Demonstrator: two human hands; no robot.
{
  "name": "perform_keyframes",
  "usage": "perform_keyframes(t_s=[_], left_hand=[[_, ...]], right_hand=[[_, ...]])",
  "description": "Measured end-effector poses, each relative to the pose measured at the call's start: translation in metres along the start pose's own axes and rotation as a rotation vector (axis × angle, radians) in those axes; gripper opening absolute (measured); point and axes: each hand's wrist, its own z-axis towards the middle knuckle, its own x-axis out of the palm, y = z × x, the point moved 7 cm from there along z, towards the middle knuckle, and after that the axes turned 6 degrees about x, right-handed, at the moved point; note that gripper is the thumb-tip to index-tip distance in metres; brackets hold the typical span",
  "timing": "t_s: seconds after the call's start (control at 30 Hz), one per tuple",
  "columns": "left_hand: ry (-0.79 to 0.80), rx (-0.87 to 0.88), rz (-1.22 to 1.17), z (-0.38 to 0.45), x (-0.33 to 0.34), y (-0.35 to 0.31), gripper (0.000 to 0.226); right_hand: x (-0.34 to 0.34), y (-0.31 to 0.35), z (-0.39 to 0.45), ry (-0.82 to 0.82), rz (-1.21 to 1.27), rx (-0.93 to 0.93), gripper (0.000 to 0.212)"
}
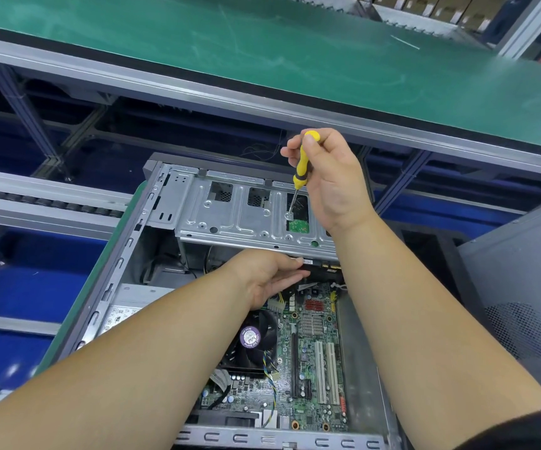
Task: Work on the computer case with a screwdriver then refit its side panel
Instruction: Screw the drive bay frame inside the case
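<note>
The open computer case (123, 254) lies on its side below me, its motherboard (314, 352) and CPU fan (253, 339) exposed. My right hand (331, 180) grips a yellow-handled screwdriver (303, 164) upright, its tip on a screw (289, 216) in the silver drive cage (230, 216). My left hand (262, 277) reaches under the cage's lower edge, fingers straight against a black drive there. The grey side panel (522, 287) stands off the case at the right.
A green-topped workbench (262, 43) runs across the far side above a metal rail. A roller conveyor (35, 203) lies at the left, over blue bins (9, 287). The power supply (126, 306) sits in the case's left part.
</note>
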Motion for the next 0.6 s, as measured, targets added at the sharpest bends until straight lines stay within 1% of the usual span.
perform_keyframes(t_s=[0.13,0.23,0.3,0.43,0.53,0.6], left_hand=[[-0.002,0.004,-0.001,0.0,0.0,-0.0003,0.011],[-0.002,0.003,-0.008,-0.0004,0.0,-0.0005,0.012],[-0.001,0.004,-0.01,-0.0003,-0.0001,-0.0006,0.013],[0.007,0.002,0.004,0.0,0.0006,0.0001,0.012],[0.009,0.001,0.005,0.0,0.001,0.0003,0.01],[0.008,0.002,0.006,-0.0003,0.0011,0.0002,0.008]], right_hand=[[0.0021,0.0004,0.0,0.0,-0.003,0.001,0.011],[-0.0005,-0.0013,-0.0016,-0.003,0.065,0.008,0.031],[-0.0037,-0.0026,-0.0024,-0.011,0.067,0.006,0.034],[-0.0024,-0.0022,-0.0025,-0.002,0.064,0.013,0.026],[-0.0007,-0.0007,-0.0011,0.003,0.041,0.008,0.011],[0.0003,-0.0005,-0.001,-0.001,0.047,0.013,0.007]])
